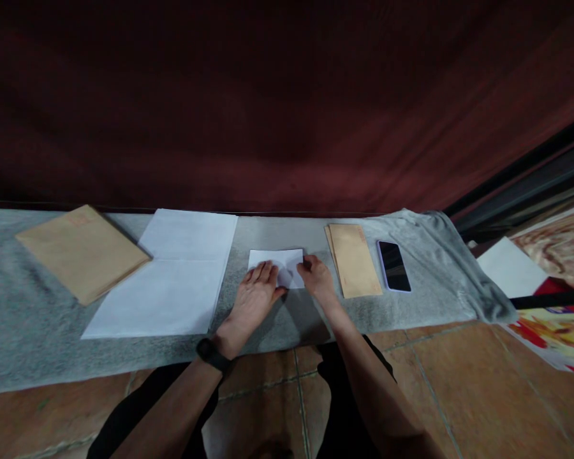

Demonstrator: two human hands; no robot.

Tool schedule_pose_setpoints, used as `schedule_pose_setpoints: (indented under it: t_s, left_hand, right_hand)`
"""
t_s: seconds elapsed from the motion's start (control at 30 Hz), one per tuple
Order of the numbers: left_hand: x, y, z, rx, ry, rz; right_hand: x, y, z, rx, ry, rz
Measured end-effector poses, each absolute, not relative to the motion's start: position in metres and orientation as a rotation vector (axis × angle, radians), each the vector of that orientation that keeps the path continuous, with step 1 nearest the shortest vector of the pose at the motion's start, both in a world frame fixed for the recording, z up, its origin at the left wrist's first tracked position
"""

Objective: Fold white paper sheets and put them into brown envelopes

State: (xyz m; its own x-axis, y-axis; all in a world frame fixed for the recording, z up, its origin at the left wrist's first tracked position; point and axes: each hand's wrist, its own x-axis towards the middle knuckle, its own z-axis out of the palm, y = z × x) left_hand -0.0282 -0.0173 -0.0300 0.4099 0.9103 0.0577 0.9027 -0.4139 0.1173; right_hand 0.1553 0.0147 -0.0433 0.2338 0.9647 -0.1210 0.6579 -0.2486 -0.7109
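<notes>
A small folded sheet of white paper [289, 258] lies on the grey cloth between my hands. My left hand [257, 292] rests on its lower left part, fingers stretched out and palm down. At its right edge, my right hand [316, 276] has curled fingers with thumb and forefinger closed on the paper. To the right of that hand lie several brown envelopes [356, 261] in a small stack. Left of my hands is a pile of larger white paper sheets [182, 280] with a crease across the middle.
More brown envelopes [79, 252] overlap the white pile at far left. A phone [394, 266] in a pale purple case lies right of the small stack. Grey cloth [435, 280] covers the narrow surface, with a dark red curtain [287, 115] behind and a tiled floor [454, 376] below.
</notes>
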Motion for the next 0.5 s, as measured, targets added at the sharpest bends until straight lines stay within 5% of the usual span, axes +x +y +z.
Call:
schedule_pose_setpoints:
  t_s: [0.5]
  left_hand:
    - [-0.011, -0.022, -0.030, 2.426, 1.648, 0.650]
  right_hand:
    - [0.162, 0.018, -0.031, -1.264, -1.025, 1.431]
